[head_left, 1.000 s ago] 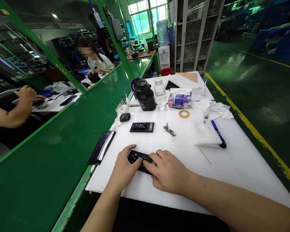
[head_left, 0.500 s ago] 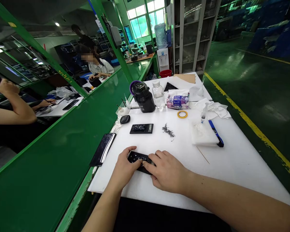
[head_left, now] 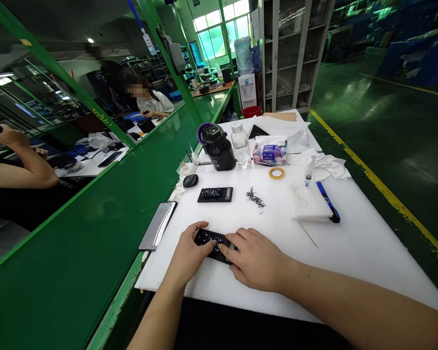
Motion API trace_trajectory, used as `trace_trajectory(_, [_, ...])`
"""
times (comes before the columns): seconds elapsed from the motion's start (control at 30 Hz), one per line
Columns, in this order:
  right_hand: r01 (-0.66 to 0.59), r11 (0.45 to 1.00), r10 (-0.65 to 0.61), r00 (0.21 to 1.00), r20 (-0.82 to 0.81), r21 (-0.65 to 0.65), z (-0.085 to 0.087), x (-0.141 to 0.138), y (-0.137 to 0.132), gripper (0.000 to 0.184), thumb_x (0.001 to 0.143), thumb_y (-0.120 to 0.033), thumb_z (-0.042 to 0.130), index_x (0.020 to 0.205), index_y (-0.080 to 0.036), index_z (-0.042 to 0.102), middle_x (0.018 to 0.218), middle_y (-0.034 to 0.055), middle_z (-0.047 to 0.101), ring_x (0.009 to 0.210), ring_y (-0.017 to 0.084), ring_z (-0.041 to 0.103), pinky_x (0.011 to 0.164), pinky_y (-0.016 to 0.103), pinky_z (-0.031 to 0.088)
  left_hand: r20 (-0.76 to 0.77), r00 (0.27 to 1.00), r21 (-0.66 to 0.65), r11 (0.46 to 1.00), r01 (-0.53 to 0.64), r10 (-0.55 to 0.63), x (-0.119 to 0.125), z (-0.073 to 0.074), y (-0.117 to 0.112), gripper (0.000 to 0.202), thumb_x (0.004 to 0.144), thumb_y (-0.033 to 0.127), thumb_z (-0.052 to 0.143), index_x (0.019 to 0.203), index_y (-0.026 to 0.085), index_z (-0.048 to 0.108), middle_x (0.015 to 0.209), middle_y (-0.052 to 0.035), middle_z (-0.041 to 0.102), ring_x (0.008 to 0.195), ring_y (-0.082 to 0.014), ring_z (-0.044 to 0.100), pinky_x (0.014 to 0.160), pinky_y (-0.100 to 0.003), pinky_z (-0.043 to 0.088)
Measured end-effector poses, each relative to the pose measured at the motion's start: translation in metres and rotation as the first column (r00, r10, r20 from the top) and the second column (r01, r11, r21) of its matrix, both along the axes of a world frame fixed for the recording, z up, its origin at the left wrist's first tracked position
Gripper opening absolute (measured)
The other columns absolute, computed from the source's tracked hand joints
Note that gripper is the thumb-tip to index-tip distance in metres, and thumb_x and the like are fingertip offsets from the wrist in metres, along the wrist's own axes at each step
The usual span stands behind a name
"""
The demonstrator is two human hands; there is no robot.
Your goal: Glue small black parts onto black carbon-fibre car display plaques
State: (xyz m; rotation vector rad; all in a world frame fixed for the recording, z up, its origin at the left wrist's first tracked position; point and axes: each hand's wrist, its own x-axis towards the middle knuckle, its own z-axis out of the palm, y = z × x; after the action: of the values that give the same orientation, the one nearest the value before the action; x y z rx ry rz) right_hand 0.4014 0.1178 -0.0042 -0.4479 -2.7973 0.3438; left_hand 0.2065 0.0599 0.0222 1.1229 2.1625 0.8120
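Grasping the black tray (head_left: 208, 237) on the table (head_left: 354, 248): left hand (head_left: 187, 256), right hand (head_left: 258, 261).

Bottle (head_left: 240, 143), tape roll (head_left: 276, 172), phone (head_left: 157, 225)

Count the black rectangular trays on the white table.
2: near tray under left hand and right hand; far tray mid-table. A dark piece behind the clear bottle may be a third.
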Motion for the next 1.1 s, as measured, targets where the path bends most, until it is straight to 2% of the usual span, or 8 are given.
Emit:
trace_trajectory(0.3, [0.002, 1.0, -0.002, 1.0, -0.004, -0.017, -0.003, -0.001, -0.002, 0.048, 0.091, -0.023, 0.05, 0.137, -0.013, 0.051, 0.119, 0.0148, 0.059, 0.101, 0.028, 0.049, 0.085, 0.043, 0.045, -0.007, 1.0, 0.029, 1.0, -0.001, 0.001, -0.008, -0.009, -0.002, 0.06, 0.066, 0.037, 0.072, 0.122, 0.018, 0.061, 0.102, -0.0085, 0.067, 0.097, -0.0277, 0.064, 0.088, -0.04, 0.05])
trace_trajectory(0.5, [-0.017, 0.999, 0.017, 1.0, -0.013, -0.037, -0.004, -0.001, 0.0, 0.048, 0.091, -0.025, 0.051, 0.138, -0.015, 0.05, 0.122, 0.0145, 0.058, 0.104, 0.028, 0.049, 0.088, 0.043, 0.046, -0.131, 0.989, -0.014, 0.998, 0.064, -0.066, -0.006, -0.005, 0.0, 0.054, 0.069, 0.035, 0.069, 0.121, 0.021, 0.061, 0.119, -0.0103, 0.064, 0.116, -0.0317, 0.058, 0.1, -0.045, 0.045])
trace_trajectory(0.63, [-0.041, 0.999, 0.041, 0.999, -0.019, -0.031, -0.004, 0.002, 0.003, 0.047, 0.092, -0.028, 0.05, 0.137, -0.014, 0.051, 0.124, 0.0143, 0.057, 0.106, 0.029, 0.05, 0.089, 0.044, 0.046, -0.249, 0.955, -0.028, 0.987, 0.157, -0.159, -0.005, -0.001, -0.008, 0.056, 0.078, 0.036, 0.061, 0.132, 0.022, 0.051, 0.137, -0.0117, 0.054, 0.132, -0.0312, 0.046, 0.112, -0.05, 0.035])
trace_trajectory(0.8, [-0.059, 0.996, 0.057, 0.998, -0.034, -0.072, 0.001, 0.004, 0.008, 0.037, 0.09, -0.029, 0.054, 0.122, -0.012, 0.06, 0.119, 0.0126, 0.061, 0.1, 0.026, 0.054, 0.085, 0.042, 0.049, -0.274, 0.849, -0.048, 0.888, 0.457, -0.452, -0.025, 0.01, -0.013, 0.068, 0.081, 0.032, 0.062, 0.144, 0.029, 0.038, 0.149, -0.0078, 0.043, 0.14, -0.0277, 0.039, 0.117, -0.047, 0.033])
trace_trajectory(0.87, [-0.056, 0.993, 0.051, 0.997, -0.051, -0.102, 0.003, 0.005, 0.011, 0.033, 0.088, -0.028, 0.056, 0.118, -0.013, 0.062, 0.115, 0.0111, 0.063, 0.097, 0.025, 0.055, 0.085, 0.041, 0.049, -0.247, 0.789, -0.077, 0.823, 0.563, -0.563, -0.032, 0.012, -0.007, 0.076, 0.076, 0.024, 0.066, 0.146, 0.032, 0.037, 0.147, -0.0063, 0.046, 0.137, -0.0269, 0.043, 0.117, -0.046, 0.034])
trace_trajectory(0.93, [-0.041, 0.993, 0.031, 0.996, -0.089, -0.112, 0.004, 0.007, 0.014, 0.031, 0.087, -0.025, 0.057, 0.115, -0.014, 0.063, 0.115, 0.0108, 0.063, 0.098, 0.025, 0.056, 0.086, 0.041, 0.049, -0.226, 0.768, -0.081, 0.798, 0.598, -0.599, -0.039, 0.01, -0.003, 0.079, 0.072, 0.02, 0.068, 0.145, 0.033, 0.039, 0.141, -0.0056, 0.053, 0.132, -0.0263, 0.049, 0.115, -0.045, 0.037])
trace_trajectory(1.03, [-0.002, 0.996, -0.013, 0.984, -0.176, -0.085, 0.005, 0.011, 0.018, 0.028, 0.088, -0.022, 0.056, 0.114, -0.014, 0.064, 0.119, 0.0123, 0.063, 0.106, 0.026, 0.055, 0.091, 0.042, 0.048, -0.245, 0.806, -0.07, 0.839, 0.54, -0.539, -0.061, 0.005, -0.015, 0.077, 0.07, 0.025, 0.073, 0.141, 0.032, 0.044, 0.133, -0.0048, 0.06, 0.125, -0.0267, 0.055, 0.112, -0.044, 0.042])
trace_trajectory(1.1, [0.016, 0.997, -0.031, 0.976, -0.214, -0.072, 0.004, 0.014, 0.019, 0.028, 0.089, -0.021, 0.054, 0.114, -0.015, 0.065, 0.12, 0.0127, 0.063, 0.109, 0.027, 0.055, 0.093, 0.043, 0.048, -0.273, 0.852, -0.063, 0.892, 0.448, -0.447, -0.092, 0.004, -0.042, 0.075, 0.072, 0.033, 0.074, 0.14, 0.032, 0.043, 0.131, -0.0048, 0.062, 0.122, -0.0275, 0.058, 0.109, -0.044, 0.045])
